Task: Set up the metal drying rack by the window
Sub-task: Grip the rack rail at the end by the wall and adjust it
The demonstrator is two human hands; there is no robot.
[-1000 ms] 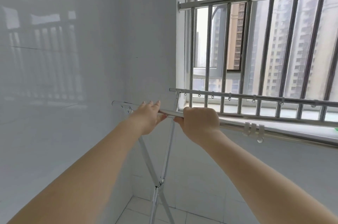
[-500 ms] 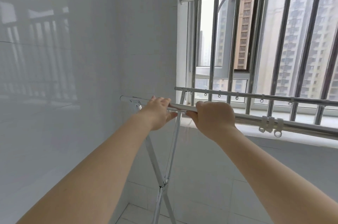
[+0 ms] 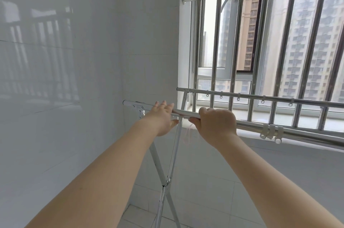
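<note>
Both hands are on the near rail (image 3: pixel 188 114) of the drying rack (image 3: pixel 168 172), which stands in the corner right under the barred window (image 3: pixel 260 41). Right hand (image 3: pixel 216 123) is wrapped tight around it, left hand (image 3: pixel 163 116) rests looser, fingers spread. If those crossed legs (image 3: pixel 163 186) aren't locked, leaning on it could fold it.

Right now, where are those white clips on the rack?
The white clips hang bunched on the near rail, right of centre in the head view, just right of the right hand and below the window bars.
</note>
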